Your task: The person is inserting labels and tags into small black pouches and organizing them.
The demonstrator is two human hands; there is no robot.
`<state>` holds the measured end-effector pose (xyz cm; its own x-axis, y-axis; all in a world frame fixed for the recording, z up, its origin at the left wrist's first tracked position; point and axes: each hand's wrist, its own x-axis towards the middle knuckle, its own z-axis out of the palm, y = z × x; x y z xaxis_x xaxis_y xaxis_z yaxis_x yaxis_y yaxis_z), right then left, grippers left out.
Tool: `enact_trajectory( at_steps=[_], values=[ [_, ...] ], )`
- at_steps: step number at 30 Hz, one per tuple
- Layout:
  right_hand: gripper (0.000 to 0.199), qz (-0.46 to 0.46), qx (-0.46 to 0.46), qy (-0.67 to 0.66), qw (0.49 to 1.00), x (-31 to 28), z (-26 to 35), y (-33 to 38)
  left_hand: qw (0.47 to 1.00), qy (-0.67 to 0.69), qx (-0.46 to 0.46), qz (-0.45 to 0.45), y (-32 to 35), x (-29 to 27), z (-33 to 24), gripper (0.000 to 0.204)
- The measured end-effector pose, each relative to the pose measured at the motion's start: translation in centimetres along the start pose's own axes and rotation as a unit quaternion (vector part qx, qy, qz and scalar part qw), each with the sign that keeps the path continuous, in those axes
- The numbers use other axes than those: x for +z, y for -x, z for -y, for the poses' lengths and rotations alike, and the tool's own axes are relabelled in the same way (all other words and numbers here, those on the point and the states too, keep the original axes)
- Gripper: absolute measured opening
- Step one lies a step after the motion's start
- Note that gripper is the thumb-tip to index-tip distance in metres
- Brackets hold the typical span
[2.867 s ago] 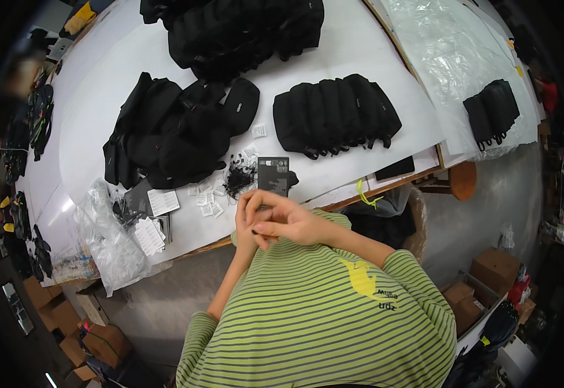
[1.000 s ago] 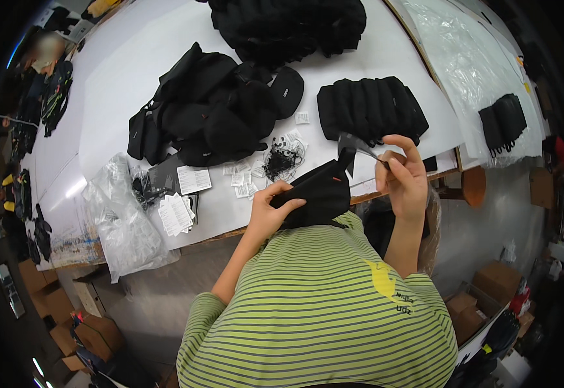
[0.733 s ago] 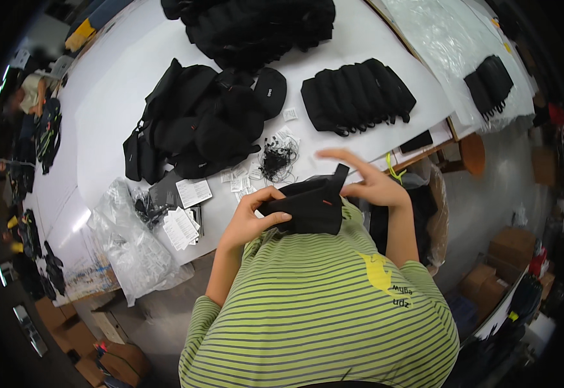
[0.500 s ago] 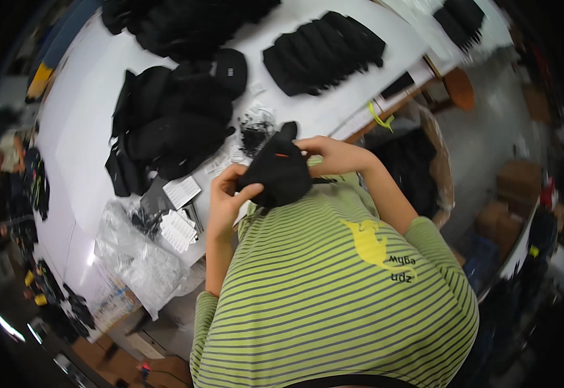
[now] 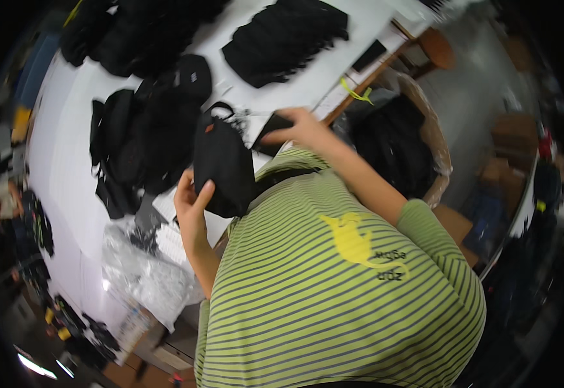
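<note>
White table top (image 5: 62, 161) spreads beyond the hands and to their left. With the left hand (image 5: 192, 205) the person holds a black pouch (image 5: 225, 165) by its lower left edge: the thumb lies on the front, and the other fingers go behind, closed on the cloth. To the right of this grip, the right hand (image 5: 302, 130) is blurred, its fingers half bent at a dark flat piece (image 5: 273, 129); whether they hold it, I cannot tell. Left of the pouch lies a heap of black cloth goods (image 5: 143, 139); farther beyond, a row of black pouches (image 5: 285, 42); below the left hand, toward the left, a clear plastic bag (image 5: 143, 271).
</note>
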<state>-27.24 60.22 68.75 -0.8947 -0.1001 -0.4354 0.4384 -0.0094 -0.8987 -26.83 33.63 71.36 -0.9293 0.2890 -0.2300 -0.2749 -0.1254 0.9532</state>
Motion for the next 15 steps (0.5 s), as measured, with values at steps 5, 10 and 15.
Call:
enact_trajectory(
  at_steps=[5,10,15],
  values=[
    [0.024,-0.217,-0.079,-0.186,0.955,-6.0,-2.6,-0.5,0.996,-0.076,-0.03,-0.027,-0.5,-0.5,0.4,0.019],
    [0.019,-0.229,0.033,-0.516,0.824,-7.6,-3.3,-3.0,0.972,-0.232,-0.031,0.026,0.8,1.2,1.4,0.033],
    [0.027,-0.008,0.077,-0.61,0.788,-2.8,-1.0,-4.3,0.953,-0.3,0.004,0.046,1.1,2.7,-0.3,0.034]
  ],
)
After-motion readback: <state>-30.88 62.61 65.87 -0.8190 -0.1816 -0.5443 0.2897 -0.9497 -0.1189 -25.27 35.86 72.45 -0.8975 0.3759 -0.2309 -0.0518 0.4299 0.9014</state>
